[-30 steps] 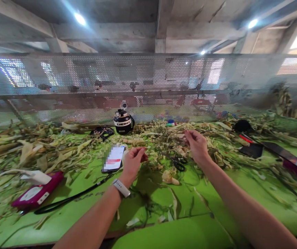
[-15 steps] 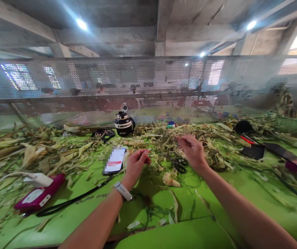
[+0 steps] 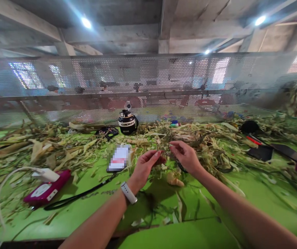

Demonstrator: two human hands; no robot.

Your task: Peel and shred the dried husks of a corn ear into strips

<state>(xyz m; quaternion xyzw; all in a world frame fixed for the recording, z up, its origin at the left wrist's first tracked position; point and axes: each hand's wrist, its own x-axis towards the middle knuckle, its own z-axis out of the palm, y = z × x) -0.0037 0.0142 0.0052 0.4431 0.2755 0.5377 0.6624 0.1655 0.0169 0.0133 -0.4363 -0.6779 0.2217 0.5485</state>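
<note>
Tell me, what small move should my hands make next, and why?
Perhaps ease the right hand slightly toward the left hand: the two nearly meet near the dry husks, with a small gap between them. Whether either holds anything is too small to tell.

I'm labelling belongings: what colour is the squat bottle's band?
White band with black lettering, around the squat black bottle; best in the head view.

Husks (image 3: 210, 148), then mesh screen (image 3: 151, 77), ahead
</note>
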